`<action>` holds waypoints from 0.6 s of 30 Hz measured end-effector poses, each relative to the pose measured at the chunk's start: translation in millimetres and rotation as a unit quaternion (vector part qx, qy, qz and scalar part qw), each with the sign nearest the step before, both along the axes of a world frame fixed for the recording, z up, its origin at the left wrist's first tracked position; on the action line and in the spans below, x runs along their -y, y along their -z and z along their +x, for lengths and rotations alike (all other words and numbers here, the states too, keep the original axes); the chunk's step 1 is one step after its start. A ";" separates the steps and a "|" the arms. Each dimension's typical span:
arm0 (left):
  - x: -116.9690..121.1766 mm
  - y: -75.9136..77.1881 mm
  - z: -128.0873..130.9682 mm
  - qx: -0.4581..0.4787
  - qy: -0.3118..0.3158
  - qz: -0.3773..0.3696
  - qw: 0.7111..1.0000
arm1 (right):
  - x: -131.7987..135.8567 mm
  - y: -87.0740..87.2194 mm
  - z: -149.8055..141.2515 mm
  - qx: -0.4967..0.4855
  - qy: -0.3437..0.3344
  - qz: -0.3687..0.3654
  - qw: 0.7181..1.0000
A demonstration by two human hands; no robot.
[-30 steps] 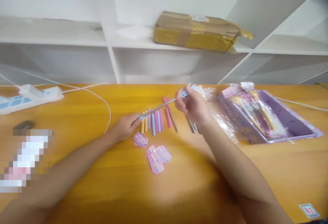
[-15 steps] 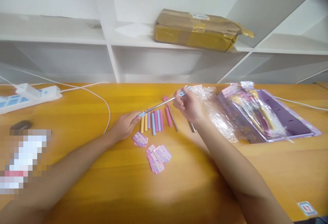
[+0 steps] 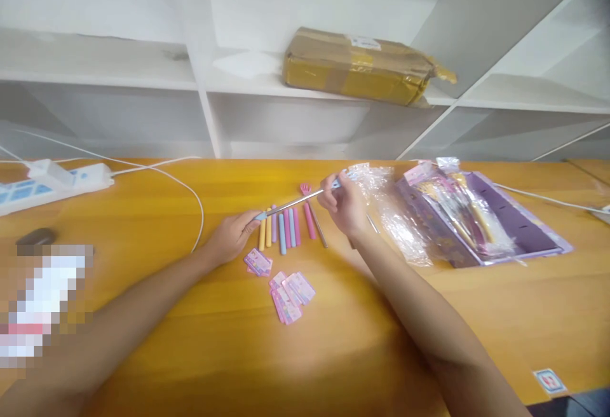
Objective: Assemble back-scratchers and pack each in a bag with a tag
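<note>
Between my hands a back scratcher with a metal rod (image 3: 299,201) and light-blue ends slants up to the right above the table. My left hand (image 3: 233,236) is closed on its lower blue end. My right hand (image 3: 344,204) grips the upper blue end, whose tip is partly hidden by the fingers. Beneath the rod lie several coloured tubes, among them a yellow tube (image 3: 262,236), a blue tube (image 3: 282,234) and a pink tube (image 3: 309,221). A pink claw head (image 3: 305,189) on a thin metal rod rests beside them, left of my right hand.
Pink printed cards (image 3: 286,306) lie in front of the tubes. Clear plastic wrappers (image 3: 403,226) and a purple box (image 3: 519,213) holding bagged scratchers (image 3: 457,210) are at the right. A power strip (image 3: 86,178) with white cables sits at the left. A taped carton (image 3: 352,67) stands on the shelf.
The view has shifted slightly, with the box and carton a little further left and lower. Both hands keep hold of the back scratcher at nearly the same slant.
</note>
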State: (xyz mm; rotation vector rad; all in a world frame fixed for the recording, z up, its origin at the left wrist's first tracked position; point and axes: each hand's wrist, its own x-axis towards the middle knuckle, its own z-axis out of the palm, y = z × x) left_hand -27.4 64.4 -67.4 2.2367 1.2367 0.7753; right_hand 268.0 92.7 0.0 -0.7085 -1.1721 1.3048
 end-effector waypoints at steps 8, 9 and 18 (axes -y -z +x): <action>1.5 -1.5 0.8 -0.021 0.038 0.015 0.999 | 8.2 8.4 9.1 0.049 0.041 0.042 0.997; 1.4 -2.0 0.9 -0.017 0.034 0.012 0.999 | 8.7 9.2 8.8 0.054 0.047 0.046 0.996; 1.1 -7.7 -1.1 0.035 0.029 -0.032 0.998 | 2.6 25.6 1.0 0.041 0.051 0.040 0.997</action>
